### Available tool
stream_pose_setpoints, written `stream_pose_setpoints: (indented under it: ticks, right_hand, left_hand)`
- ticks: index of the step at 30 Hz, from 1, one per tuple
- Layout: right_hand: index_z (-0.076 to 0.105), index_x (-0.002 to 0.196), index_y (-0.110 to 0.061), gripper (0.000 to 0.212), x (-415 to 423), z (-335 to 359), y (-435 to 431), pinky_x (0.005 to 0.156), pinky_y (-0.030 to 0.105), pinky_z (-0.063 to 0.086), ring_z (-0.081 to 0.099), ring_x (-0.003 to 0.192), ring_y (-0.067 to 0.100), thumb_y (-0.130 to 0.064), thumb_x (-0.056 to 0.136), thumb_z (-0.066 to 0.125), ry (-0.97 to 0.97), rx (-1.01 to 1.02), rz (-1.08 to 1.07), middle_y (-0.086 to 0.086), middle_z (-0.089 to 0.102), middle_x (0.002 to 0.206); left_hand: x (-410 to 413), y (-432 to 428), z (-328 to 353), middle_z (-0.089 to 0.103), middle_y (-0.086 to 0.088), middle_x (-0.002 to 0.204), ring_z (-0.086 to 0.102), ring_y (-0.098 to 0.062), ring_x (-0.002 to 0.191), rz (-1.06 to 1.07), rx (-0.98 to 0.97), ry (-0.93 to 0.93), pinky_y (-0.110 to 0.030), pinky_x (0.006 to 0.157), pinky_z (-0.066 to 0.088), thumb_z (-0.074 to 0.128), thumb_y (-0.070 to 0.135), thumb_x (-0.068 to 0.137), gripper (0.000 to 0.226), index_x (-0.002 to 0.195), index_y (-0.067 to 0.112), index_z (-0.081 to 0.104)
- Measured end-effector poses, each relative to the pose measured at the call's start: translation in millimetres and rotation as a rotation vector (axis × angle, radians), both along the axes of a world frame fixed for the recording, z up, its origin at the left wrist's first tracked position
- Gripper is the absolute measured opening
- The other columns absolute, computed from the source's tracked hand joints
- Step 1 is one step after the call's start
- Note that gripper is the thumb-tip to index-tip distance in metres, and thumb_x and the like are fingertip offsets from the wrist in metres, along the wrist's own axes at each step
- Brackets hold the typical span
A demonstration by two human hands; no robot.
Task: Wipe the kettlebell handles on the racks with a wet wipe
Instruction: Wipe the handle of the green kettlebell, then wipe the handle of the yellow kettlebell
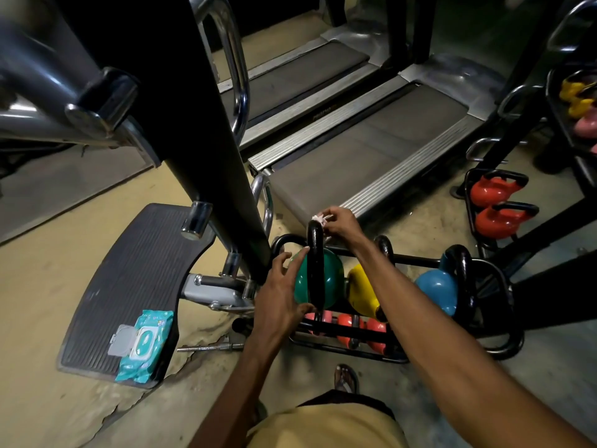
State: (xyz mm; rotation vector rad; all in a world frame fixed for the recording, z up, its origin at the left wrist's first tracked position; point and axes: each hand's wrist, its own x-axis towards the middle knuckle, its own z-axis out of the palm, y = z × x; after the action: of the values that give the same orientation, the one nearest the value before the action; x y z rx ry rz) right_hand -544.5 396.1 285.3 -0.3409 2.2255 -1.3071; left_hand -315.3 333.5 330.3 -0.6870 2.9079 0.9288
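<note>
The left hand (278, 297) rests loose, spread fingers on the 9 o'clock side of the green kettlebell (332, 278). At the 12 o'clock end of its black handle (315, 263), the right hand (343, 226) pinches the wipe (318, 218), which is bunched at the fingertips' 9 o'clock.

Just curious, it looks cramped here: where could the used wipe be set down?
The ribbed footplate has bare room beyond the wipes pack. The floor is bare between the treadmill end and the red kettlebells at right. The rack is crowded: the green kettlebell, yellow kettlebell and blue kettlebell sit close.
</note>
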Motion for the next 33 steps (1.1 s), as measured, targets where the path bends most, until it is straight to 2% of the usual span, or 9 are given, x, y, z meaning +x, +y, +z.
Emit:
stream_pose_setpoints:
  ticks: [3,8,11,15,20,24,27,31,33]
  right_hand:
    - [0.073,0.102,-0.009,0.024,9.9,-19.6,4.2,0.076,0.04,0.062,0.068,0.082,0.025,0.008,0.087,0.067,-0.147,-0.091,-0.151,0.015,0.073,0.101]
    - [0.071,0.085,-0.017,0.007,52.9,5.7,14.0,0.072,0.028,0.059,0.067,0.075,0.011,-0.02,0.089,0.076,0.065,-0.214,-0.352,-0.001,0.073,0.085]
    - [0.072,0.087,-0.01,0.005,80.9,15.0,24.7,0.076,0.02,0.056,0.07,0.083,0.009,-0.006,0.087,0.071,0.158,-0.294,-0.335,0.0,0.076,0.089]
    - [0.076,0.083,-0.013,0.019,86.4,24.6,41.2,0.086,0.028,0.059,0.073,0.088,0.013,0.005,0.083,0.069,0.05,-0.308,-0.311,0.001,0.077,0.088]
    - [0.077,0.085,-0.009,0.016,61.6,50.2,86.9,0.069,0.025,0.059,0.069,0.071,0.008,0.004,0.083,0.068,-0.002,-0.386,-0.427,0.004,0.076,0.081]
    - [0.076,0.091,-0.003,0.006,37.1,51.5,140.1,0.071,0.031,0.06,0.071,0.071,0.013,-0.003,0.087,0.072,0.0,-0.332,-0.403,0.008,0.075,0.078]
    - [0.076,0.087,-0.013,0.003,26.6,33.7,155.6,0.074,0.03,0.061,0.072,0.073,0.008,-0.011,0.087,0.075,0.148,-0.165,-0.277,-0.004,0.075,0.077]
    - [0.076,0.09,-0.024,0.017,24.9,23.0,163.3,0.07,0.007,0.05,0.067,0.076,-0.007,-0.009,0.087,0.071,0.314,-0.047,-0.192,-0.014,0.073,0.083]
    - [0.077,0.096,-0.024,0.022,25.4,18.5,167.8,0.075,0.014,0.056,0.069,0.083,-0.002,-0.006,0.086,0.071,0.32,-0.046,-0.184,-0.011,0.074,0.091]
  left_hand:
    - [-1.2,1.3,0.6,0.012,0.005,0.163,0.039,-0.026,0.142,-0.026,-0.016,-0.013,-0.051,0.105,0.051,0.091,0.035,0.068,0.117,0.153,0.052,0.013]
    - [-2.4,-0.2,-0.2,0.017,0.003,0.161,0.041,-0.026,0.14,-0.034,-0.011,-0.001,-0.048,0.105,0.051,0.093,0.03,0.066,0.119,0.154,0.051,0.016]
    - [-2.0,0.2,1.8,0.017,0.002,0.161,0.04,-0.025,0.14,-0.037,0.02,0.007,-0.05,0.104,0.051,0.09,0.028,0.068,0.116,0.156,0.048,0.017]
    - [-2.2,0.8,3.5,0.02,0.0,0.16,0.042,-0.026,0.139,-0.055,0.023,0.01,-0.05,0.103,0.051,0.09,0.031,0.068,0.115,0.155,0.047,0.017]
    - [-8.5,16.1,11.1,0.018,-0.007,0.163,0.032,-0.029,0.146,-0.049,-0.153,0.019,-0.043,0.115,0.038,0.092,0.032,0.066,0.115,0.157,0.032,0.022]
    - [-19.5,46.9,11.8,0.012,-0.006,0.164,0.021,-0.028,0.149,-0.153,-0.266,0.09,-0.041,0.119,0.021,0.089,0.035,0.07,0.109,0.157,0.032,0.024]
    - [-28.0,77.9,3.3,0.014,-0.007,0.165,0.025,-0.029,0.148,-0.28,-0.221,0.082,-0.045,0.118,0.029,0.085,0.034,0.075,0.104,0.158,0.033,0.023]
    - [-33.2,107.4,-15.6,0.026,-0.013,0.161,0.037,-0.032,0.141,-0.365,-0.186,0.081,-0.044,0.108,0.044,0.085,0.031,0.072,0.105,0.158,0.03,0.026]
    - [-36.2,115.9,-19.6,0.026,-0.01,0.161,0.036,-0.029,0.143,-0.337,-0.172,0.062,-0.043,0.108,0.044,0.086,0.031,0.071,0.106,0.157,0.032,0.025]
